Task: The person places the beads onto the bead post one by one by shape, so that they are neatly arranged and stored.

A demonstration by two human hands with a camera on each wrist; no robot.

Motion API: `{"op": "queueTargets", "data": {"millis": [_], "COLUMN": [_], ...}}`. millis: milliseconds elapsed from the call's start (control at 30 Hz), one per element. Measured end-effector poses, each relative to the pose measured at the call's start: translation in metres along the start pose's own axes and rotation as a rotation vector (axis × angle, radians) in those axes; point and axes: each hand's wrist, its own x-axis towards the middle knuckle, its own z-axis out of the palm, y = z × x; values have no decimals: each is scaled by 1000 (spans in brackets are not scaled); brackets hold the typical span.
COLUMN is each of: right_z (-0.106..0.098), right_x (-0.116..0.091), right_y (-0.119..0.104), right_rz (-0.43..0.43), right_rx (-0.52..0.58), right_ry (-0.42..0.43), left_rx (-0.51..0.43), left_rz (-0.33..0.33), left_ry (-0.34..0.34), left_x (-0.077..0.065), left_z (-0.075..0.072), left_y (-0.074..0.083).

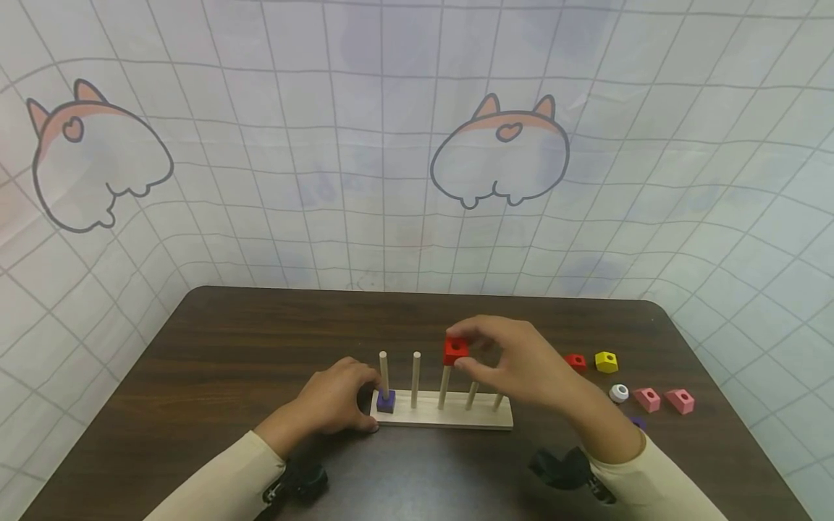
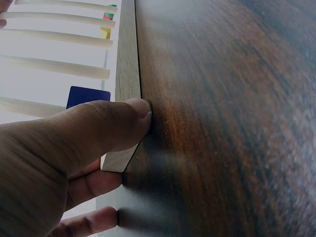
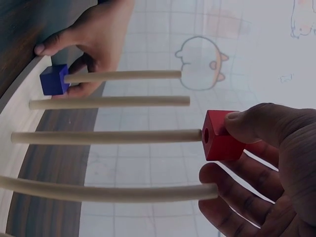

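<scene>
A wooden peg board (image 1: 443, 416) with a row of several upright pegs lies in front of me. My left hand (image 1: 335, 396) grips its left end, thumb (image 2: 133, 116) along the front edge and fingers at the end. A purple block (image 1: 386, 401) sits at the foot of the leftmost peg, close to that hand. Between thumb and fingers, my right hand (image 1: 521, 362) pinches a red block (image 3: 222, 136) at the top of the third peg from the left. In the right wrist view the block's hole faces the peg tip; whether the tip is inside, I cannot tell.
Right of the board lie another red block (image 1: 575, 362), a yellow block (image 1: 606, 362), a white bead (image 1: 619, 393) and two pink blocks (image 1: 648, 399). A purple piece (image 1: 638, 422) is partly hidden by the right forearm. A patterned wall covering borders the dark table (image 1: 260, 325).
</scene>
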Motion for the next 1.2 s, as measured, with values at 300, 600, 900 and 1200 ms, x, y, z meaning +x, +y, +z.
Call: {"op": "queueTargets", "data": {"millis": [300,600,900,1200], "right_z": [7,13,21,32], "right_x": [7,14,23,32], "right_y": [-6,-13,-17,-20], "right_rz": [36,56,60,52], "right_rx": [18,34,56,76], "right_ry": [-21,-42,-39,-49], "left_rx": [-6,-4,-13,-20], "left_rz": [5,6,10,-7], "left_ry": [-2,3,5,-14], "left_x": [0,1,1,1], "left_z": [0,-1,-1,-2], "left_y": [0,0,0,0]}}
